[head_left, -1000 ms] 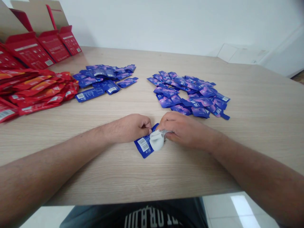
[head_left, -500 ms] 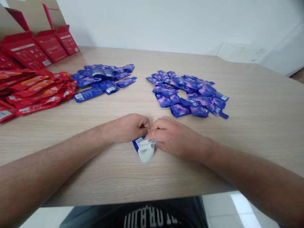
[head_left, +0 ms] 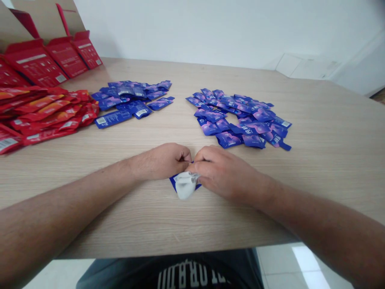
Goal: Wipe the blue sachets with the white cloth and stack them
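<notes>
Near the middle of the table, my left hand is closed in a pinch on the upper edge of a blue sachet with a white label. Close beside it, my right hand has its fingers pressed together around the top of a small white pouch with grey marks. The pouch hangs over the sachet and covers most of it; only blue edges show on either side. My fingers hide the sachet's top, so whether the pouch is partly inside it I cannot tell.
Behind my right hand lies a loose ring of blue-purple sachets. More blue sachets are heaped to the left of them. Red packets are stacked at the far left, with open red boxes behind. A white wall bounds the table.
The white pouch has risen slightly toward my fingers. The blue sachet's right edge now shows beside it. Both hands stay close together in nearly the same place.
</notes>
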The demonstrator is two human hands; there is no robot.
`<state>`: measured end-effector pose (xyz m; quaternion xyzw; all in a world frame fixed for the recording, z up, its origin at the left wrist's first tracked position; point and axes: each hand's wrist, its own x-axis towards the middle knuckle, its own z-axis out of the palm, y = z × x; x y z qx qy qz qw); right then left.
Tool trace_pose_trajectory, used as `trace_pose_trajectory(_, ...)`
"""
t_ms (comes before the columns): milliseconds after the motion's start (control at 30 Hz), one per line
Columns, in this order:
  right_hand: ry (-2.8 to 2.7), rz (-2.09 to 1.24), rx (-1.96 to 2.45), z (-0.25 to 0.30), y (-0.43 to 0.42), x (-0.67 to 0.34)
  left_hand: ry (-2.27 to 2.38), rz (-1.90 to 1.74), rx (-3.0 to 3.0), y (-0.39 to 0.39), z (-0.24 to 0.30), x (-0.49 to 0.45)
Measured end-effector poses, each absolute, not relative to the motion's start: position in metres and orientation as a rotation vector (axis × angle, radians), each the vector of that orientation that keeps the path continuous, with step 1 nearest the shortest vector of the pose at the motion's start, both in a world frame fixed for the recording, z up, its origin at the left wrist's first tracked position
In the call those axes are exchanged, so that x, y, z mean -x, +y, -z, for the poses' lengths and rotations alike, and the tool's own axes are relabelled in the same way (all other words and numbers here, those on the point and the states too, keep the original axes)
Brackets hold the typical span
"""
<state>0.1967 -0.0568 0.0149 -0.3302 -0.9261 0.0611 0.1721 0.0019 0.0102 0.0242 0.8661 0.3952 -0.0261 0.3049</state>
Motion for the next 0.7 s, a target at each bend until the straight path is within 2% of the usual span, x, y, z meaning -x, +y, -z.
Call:
trace_pose_trajectory(200,-2.629,-0.142,0.827,-0.013,-0.06,-0.194,1.028,0.057,-2.294,0.011,-0.024,-0.001)
trace_pose_trajectory(400,-2.536,-0.178,0.913,-0.013,-0.059,-0.193,1.038,0.055,-2.285,0.011,-0.024,-0.001)
trace_pose_trajectory(567,-2.724,-0.215,0.752,-0.016,-0.057,-0.201,1.031,0.054,-2.282,0.01,-0.024,-0.001)
trace_pose_trajectory(700,-2.632,-0.243,0.923,-0.016,-0.047,-0.211,1.072,0.064,-2.281,0.011,-0.021,-0.001)
